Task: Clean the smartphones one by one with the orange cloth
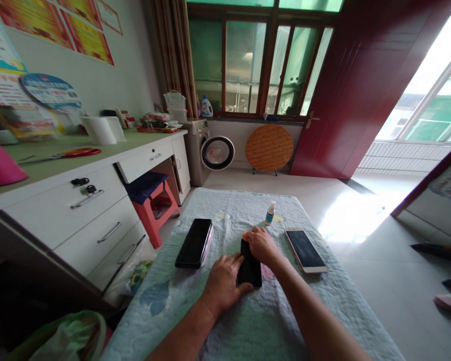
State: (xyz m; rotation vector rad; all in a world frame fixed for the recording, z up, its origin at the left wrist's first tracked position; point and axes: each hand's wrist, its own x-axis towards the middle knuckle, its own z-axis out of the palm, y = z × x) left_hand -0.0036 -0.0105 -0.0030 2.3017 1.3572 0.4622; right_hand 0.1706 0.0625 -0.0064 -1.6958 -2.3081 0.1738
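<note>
"How much room around that black phone (251, 273)?"
"Some: it lies well in from both side edges of the cloth-covered bench (240, 198). The left hand (225, 278) has its fingers gripping the left and near sides; the right hand's (261, 244) fingers pinch an orange pad (245, 235) at the far end."
"What's in the way?"
"Stacked phones (194, 243) left, a spray bottle (269, 215) far right, a white phone (306, 250) right."
</note>
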